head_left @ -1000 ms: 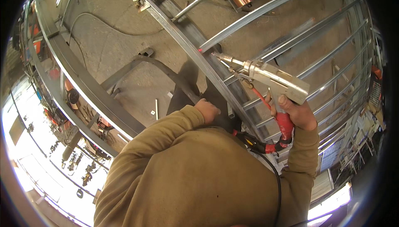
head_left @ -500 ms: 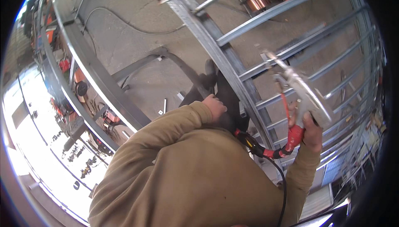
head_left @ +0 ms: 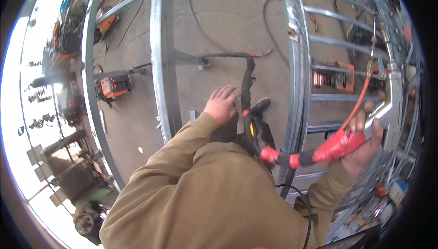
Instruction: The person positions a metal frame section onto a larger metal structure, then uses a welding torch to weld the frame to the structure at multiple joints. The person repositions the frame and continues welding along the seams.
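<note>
Right hand (head_left: 365, 144) is wrapped tight around the red-taped grip of a silver welding torch (head_left: 393, 107), fingers curled fully round the handle, with the torch body standing nearly upright at the right edge of the view and its brass tip pointing up along the galvanized steel frame (head_left: 299, 66). A second ago that same torch was lying more level across the middle of the view, nozzle aimed left at a frame bar, so it's been swung up and out to the right since then. An orange hose (head_left: 360, 98) runs alongside the torch, and the red-taped cable (head_left: 283, 158) loops back toward the tan sweatshirt sleeve. Left hand (head_left: 222, 105) is open, fingers spread loose, holding nothing and hovering right by the black cable bundle (head_left: 248, 85) that hangs in front of the person; earlier it was tucked in closer against the dark bracket. Down on the concrete floor (head_left: 219, 25) there's an orange welder box (head_left: 113, 87) off to the left, well apart from both hands.
</note>
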